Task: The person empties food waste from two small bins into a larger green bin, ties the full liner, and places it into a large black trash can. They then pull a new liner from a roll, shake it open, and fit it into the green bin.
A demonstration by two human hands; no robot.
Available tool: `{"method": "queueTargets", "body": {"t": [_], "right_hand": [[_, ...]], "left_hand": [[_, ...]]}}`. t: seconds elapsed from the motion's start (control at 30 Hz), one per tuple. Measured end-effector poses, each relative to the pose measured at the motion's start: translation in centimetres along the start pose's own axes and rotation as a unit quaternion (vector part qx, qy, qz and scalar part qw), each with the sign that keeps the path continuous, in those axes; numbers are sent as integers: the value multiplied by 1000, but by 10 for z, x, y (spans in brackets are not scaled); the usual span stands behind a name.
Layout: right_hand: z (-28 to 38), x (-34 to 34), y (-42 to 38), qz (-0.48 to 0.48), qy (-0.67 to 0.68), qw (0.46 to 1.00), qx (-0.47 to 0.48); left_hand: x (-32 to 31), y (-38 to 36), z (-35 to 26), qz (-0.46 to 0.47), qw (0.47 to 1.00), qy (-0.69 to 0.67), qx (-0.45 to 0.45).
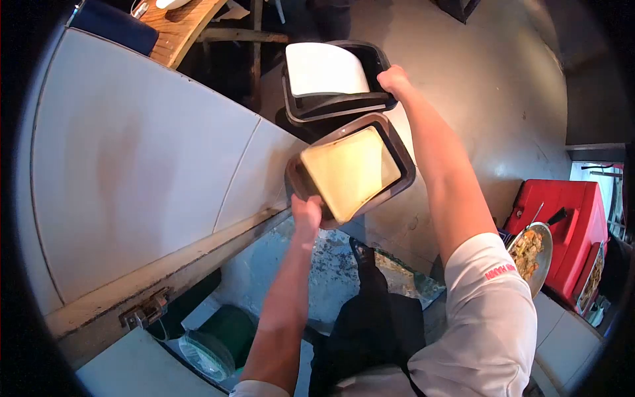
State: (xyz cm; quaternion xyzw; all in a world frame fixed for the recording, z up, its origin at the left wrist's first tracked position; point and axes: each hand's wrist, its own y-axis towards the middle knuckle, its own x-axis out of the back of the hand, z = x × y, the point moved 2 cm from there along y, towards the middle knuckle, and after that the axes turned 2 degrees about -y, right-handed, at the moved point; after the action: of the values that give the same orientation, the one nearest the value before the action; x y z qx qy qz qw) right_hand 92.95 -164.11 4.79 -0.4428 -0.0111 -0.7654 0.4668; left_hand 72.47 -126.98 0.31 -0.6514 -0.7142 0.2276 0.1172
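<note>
While hands (pixel 307 213) grip — tub (pixel 408 173) slants forward-right.

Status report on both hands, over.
Left hand gripping near tub, yellowish panel inside. Right hand gripping far tub, white panel inside. White tiles close at left.

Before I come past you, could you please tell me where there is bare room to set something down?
Grey floor shows bare between the right hand and red box. It's crowded around the black bin, brown bin and wooden table.

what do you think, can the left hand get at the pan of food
Probably not: the left hand holds the brown tub, and the right arm lies between that hand and the pan.
</note>
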Motion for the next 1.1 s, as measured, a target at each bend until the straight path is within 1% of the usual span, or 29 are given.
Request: {"method": "queueTargets", "body": {"t": [0.03, 0.07, 0.1, 0.13, 0.17, 0.2, 0.23, 0.27, 0.3, 0.33, 0.4, 0.43, 0.47, 0.5, 0.53, 0.57, 0.6, 0.63, 0.67, 0.7, 0.73, 0.77, 0.8, 0.83, 0.87, 0.93, 1.03, 1.07, 1.1], "right_hand": [[1, 2, -7, -5, -19, 1000, -10], [-3, 6, -15, 62, 22, 994, -89], [-26, -7, -12, 4, 87, 992, -92], [-46, -12, -15, 33, 202, 973, -105], [-69, -18, -11, 49, 237, 962, -123], [-63, -5, -42, 28, 246, 954, -167], [-98, -19, -26, -17, 194, 969, -155], [-85, -2, -64, -33, 152, 969, -191], [-119, -15, -56, -62, 132, 975, -167], [-111, -3, -88, -15, 101, 975, -197], [-134, -11, -124, -79, 175, 960, -202], [-145, -16, -145, -72, 295, 926, -226], [-164, -27, -157, -92, 318, 916, -227], [-137, -13, -205, -121, 347, 895, -251], [-166, -28, -207, -116, 357, 886, -273], [-175, -31, -224, -106, 397, 870, -272], [-177, -31, -243, -114, 395, 862, -296], [-187, -33, -253, -78, 472, 827, -295], [-189, -32, -267, -46, 504, 831, -231], [-181, -28, -295, -48, 502, 823, -262], [-186, -29, -309, -6, 508, 818, -268], [-172, -28, -337, 18, 482, 839, -252], [-160, -31, -360, 80, 468, 843, -251], [-171, -33, -367, 104, 420, 880, -196], [-182, -36, -372, 120, 371, 910, -138], [-179, -38, -407, 128, 292, 939, -126], [-173, -49, -462, 146, 203, 959, -132], [-171, -53, -483, 153, 174, 964, -131], [-167, -63, -508, 151, 151, 969, -128]], "left_hand": [[0, -15, -1, 16, 998, -59, 5], [4, -29, -4, 0, 1000, -10, 25], [5, -49, -9, 5, 997, -64, 52], [8, -70, -12, 10, 990, -118, 76], [20, -85, -3, -23, 988, -132, 72], [38, -97, 17, -56, 985, -146, 67], [56, -112, 31, -89, 981, -159, 64], [70, -128, 37, -105, 973, -193, 76], [84, -145, 41, -120, 962, -228, 86], [99, -163, 41, -137, 950, -264, 95], [131, -197, 32, -140, 951, -258, 98], [146, -215, 28, -144, 951, -256, 98], [160, -233, 28, -179, 961, -184, 100], [178, -250, 32, -220, 964, -113, 103], [199, -267, 35, -269, 956, -43, 108], [223, -278, 43, -291, 951, 20, 98], [249, -292, 58, -319, 940, 79, 96], [269, -313, 67, -351, 922, 132, 98], [265, -340, 11, -402, 872, 203, 191], [286, -355, 13, -422, 850, 229, 216], [309, -377, 21, -436, 828, 253, 248], [330, -402, 24, -477, 808, 224, 265], [349, -422, 27, -510, 789, 197, 280], [368, -442, 31, -537, 771, 172, 295], [390, -460, 36, -559, 768, 136, 282], [431, -513, 48, -605, 752, 69, 252], [484, -588, 53, -649, 710, 28, 271], [505, -612, 65, -666, 689, 6, 286], [546, -622, 95, -672, 676, -15, 300]]}}
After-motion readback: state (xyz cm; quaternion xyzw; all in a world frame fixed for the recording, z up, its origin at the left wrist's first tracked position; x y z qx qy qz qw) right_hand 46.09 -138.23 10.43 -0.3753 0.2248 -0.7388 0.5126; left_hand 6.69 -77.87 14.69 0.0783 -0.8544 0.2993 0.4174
